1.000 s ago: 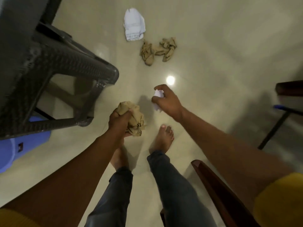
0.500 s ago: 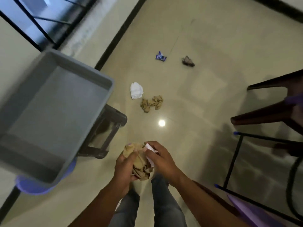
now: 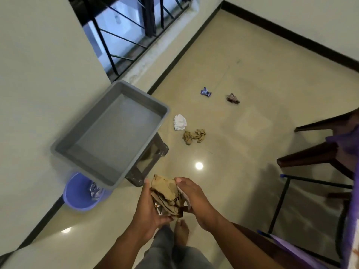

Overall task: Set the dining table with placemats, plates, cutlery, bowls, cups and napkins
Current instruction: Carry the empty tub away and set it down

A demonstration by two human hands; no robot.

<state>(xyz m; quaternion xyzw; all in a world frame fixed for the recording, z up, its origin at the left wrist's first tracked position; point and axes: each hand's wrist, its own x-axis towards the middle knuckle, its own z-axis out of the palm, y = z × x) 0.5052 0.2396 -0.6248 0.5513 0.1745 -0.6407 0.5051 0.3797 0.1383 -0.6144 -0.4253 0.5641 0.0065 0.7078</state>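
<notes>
Both hands were closed on one crumpled wad (image 3: 168, 195) of brown paper, held between them above the floor (image 3: 252, 136). Left hand (image 3: 148, 212) cupped it from below and the side, fingers curled under, thumb up along its edge. Right hand (image 3: 196, 199) wrapped it from the other side, fingertips hooked over the top, and I could see a scrap of white paper (image 3: 182, 193) pinched against the wad under that palm. Below the hands I made out grey trouser legs and a bare foot (image 3: 181, 232).

Just left of the wad sat a grey tray (image 3: 58, 152), resting on a dark stool (image 3: 155, 152), its near corner close to the left thumb. Under the tray's near end stood a purple bin (image 3: 77, 197) with something shiny inside.

Farther out on the floor lay a white paper (image 3: 179, 122), and touching distance from it two more brown wads (image 3: 193, 136). Well beyond those I spotted a blue wrapper (image 3: 206, 92) and a dark scrap (image 3: 232, 98), apart from each other. Dark wooden chairs (image 3: 318, 152) stood at right, purple cloth (image 3: 347, 140) draped there. No tableware showed anywhere I looked.
</notes>
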